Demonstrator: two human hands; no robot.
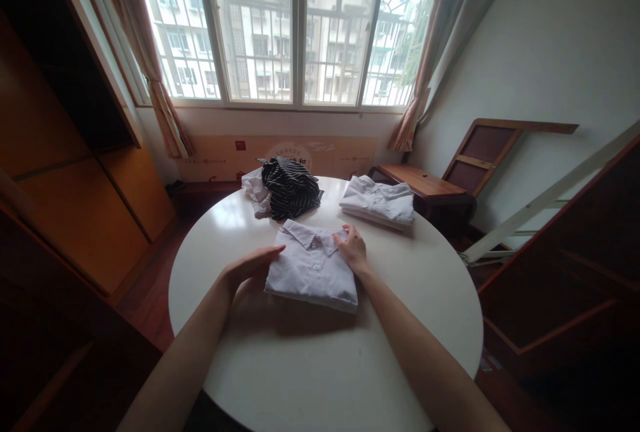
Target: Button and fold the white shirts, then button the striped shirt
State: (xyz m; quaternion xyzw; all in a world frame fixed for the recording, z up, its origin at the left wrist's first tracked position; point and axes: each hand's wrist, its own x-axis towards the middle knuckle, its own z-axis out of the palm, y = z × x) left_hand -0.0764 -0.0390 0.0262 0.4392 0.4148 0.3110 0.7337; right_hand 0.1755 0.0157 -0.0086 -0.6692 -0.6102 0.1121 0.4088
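A folded white shirt (313, 275), collar at the far end and a button down its front, is between my hands at the middle of the round table. My left hand (254, 261) grips its left edge, with the thumb side against the cloth and the other fingers partly hidden. At the right of the collar, my right hand (352, 247) has its fingers curled onto the shirt's edge. The near edge of the shirt casts a shadow on the tabletop; I cannot tell whether it is lifted.
On the white round table (310, 372), a stack of folded white shirts (378, 200) lies back right. A crumpled black striped garment (294, 189) sits at the back, beside crumpled pale cloth (256, 191). Beyond the table are a wooden bench (420, 179), a flat cardboard box (215, 159) and windows.
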